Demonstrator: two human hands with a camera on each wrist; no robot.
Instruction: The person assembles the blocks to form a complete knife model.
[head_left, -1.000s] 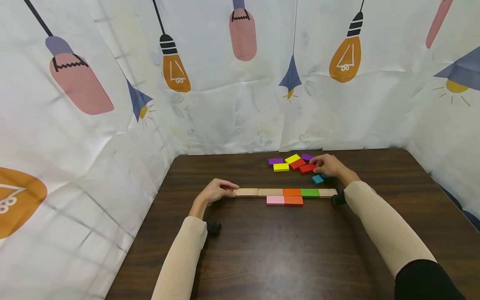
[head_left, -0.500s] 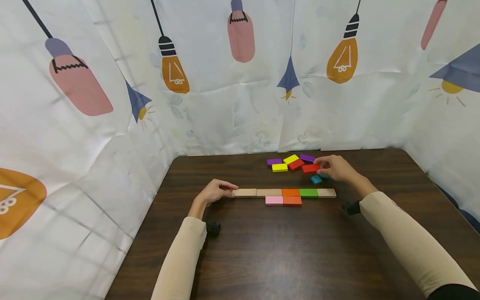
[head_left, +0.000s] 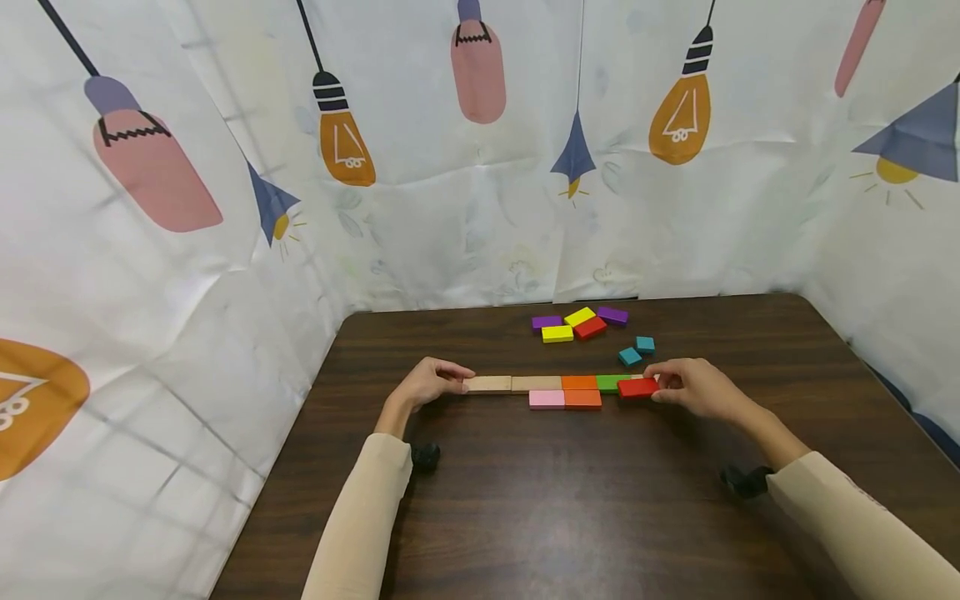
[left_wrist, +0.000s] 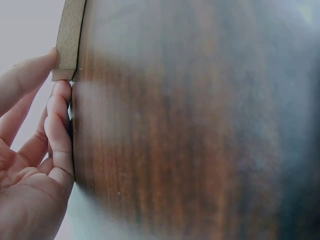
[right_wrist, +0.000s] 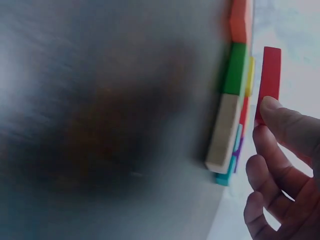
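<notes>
My right hand [head_left: 697, 387] pinches a red block [head_left: 637, 387] between thumb and fingers. That block is raised above the table, over the right end of a row of flat blocks. The row holds two plain wooden blocks [head_left: 487, 384], an orange block [head_left: 579, 382], a green block [head_left: 611, 382] and another wooden block [right_wrist: 222, 135]. In front of it, a pink block [head_left: 547, 400] and a second orange block [head_left: 582, 400] lie side by side. My left hand [head_left: 431, 383] touches the left end of the row with its fingertips, as the left wrist view confirms.
At the back lie purple [head_left: 546, 322], yellow [head_left: 557, 334] and red [head_left: 590, 327] blocks in a loose cluster. Two small teal blocks [head_left: 630, 357] sit behind the row's right part. A white printed cloth [head_left: 480, 208] hangs around the dark wooden table [head_left: 570, 500].
My right hand has picked the red block out of the back cluster and brought it forward, over the right end of the row. The left hand stays at the left end.
</notes>
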